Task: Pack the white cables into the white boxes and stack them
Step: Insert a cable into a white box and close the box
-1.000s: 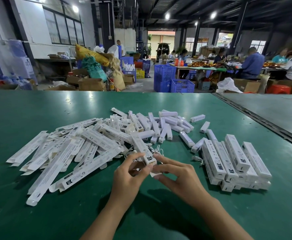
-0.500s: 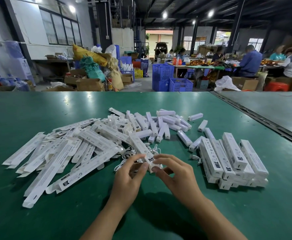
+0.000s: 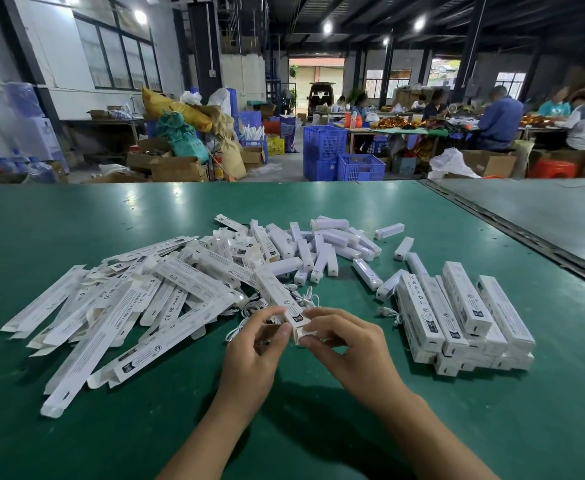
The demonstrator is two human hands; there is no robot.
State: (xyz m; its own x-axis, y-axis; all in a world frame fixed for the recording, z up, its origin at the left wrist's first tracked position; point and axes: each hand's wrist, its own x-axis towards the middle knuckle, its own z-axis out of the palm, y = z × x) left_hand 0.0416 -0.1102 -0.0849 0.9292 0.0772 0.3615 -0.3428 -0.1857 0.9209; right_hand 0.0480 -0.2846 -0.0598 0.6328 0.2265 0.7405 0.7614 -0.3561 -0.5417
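A long white box [image 3: 277,292] points away from me at the table's middle. My left hand [image 3: 253,355] pinches its near end from the left. My right hand [image 3: 349,348] pinches the end flap from the right. Loose white cables [image 3: 304,299] lie just behind my fingers. A heap of flat, unfolded white boxes [image 3: 121,306] spreads to the left. Closed boxes sit in a neat stack [image 3: 457,320] on the right. Small white cable packs [image 3: 322,247] are scattered further back.
The green table [image 3: 318,427] fills the near view, with a metal seam [image 3: 526,233] running along its right side. Beyond the far edge stand blue crates [image 3: 339,154], cardboard boxes and sacks. Several people work at tables at the back right.
Both hands and the box have stayed in nearly the same place. My fingers have closed tighter on the box's near end and its flap.
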